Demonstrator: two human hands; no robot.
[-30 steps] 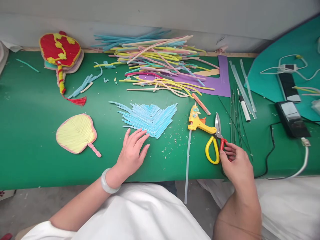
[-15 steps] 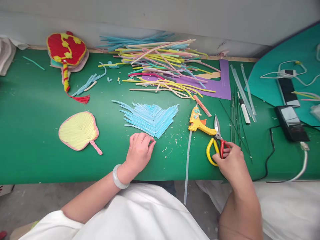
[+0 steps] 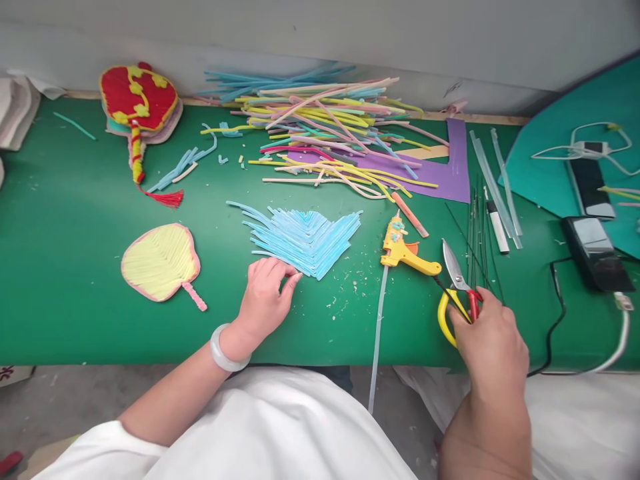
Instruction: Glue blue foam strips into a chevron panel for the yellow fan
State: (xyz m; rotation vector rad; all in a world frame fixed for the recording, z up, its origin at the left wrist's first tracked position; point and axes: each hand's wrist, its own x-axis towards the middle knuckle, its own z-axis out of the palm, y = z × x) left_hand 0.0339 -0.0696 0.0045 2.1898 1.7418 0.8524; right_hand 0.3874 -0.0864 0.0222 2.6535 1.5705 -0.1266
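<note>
A blue V-patterned piece of pipe cleaners (image 3: 313, 240) lies flat on the green table, with loose ends sticking out on its left. My left hand (image 3: 267, 293) is closed, thumb and fingers pinched at its lower left edge. My right hand (image 3: 493, 340) grips a pair of scissors (image 3: 454, 265) by the handles, one yellow and one red. Their blades are together and point away from me. Just left of them rests a yellow hot glue gun (image 3: 397, 250), a long clear glue stick (image 3: 379, 340) reaching from it past the table's front edge.
A pile of coloured pipe cleaners (image 3: 325, 120) lies at the back on purple sheet (image 3: 457, 160). To the left are a yellow leaf-shaped fan (image 3: 160, 262) and a red fan (image 3: 140, 100). Thin wires (image 3: 477, 233), a white-and-black marker-like stick (image 3: 497, 227) and a black device (image 3: 595, 253) lie right.
My right hand has moved the scissors to the right and turned them slightly, away from the glue gun. My left hand has slid left and up against the blue piece's edge.
</note>
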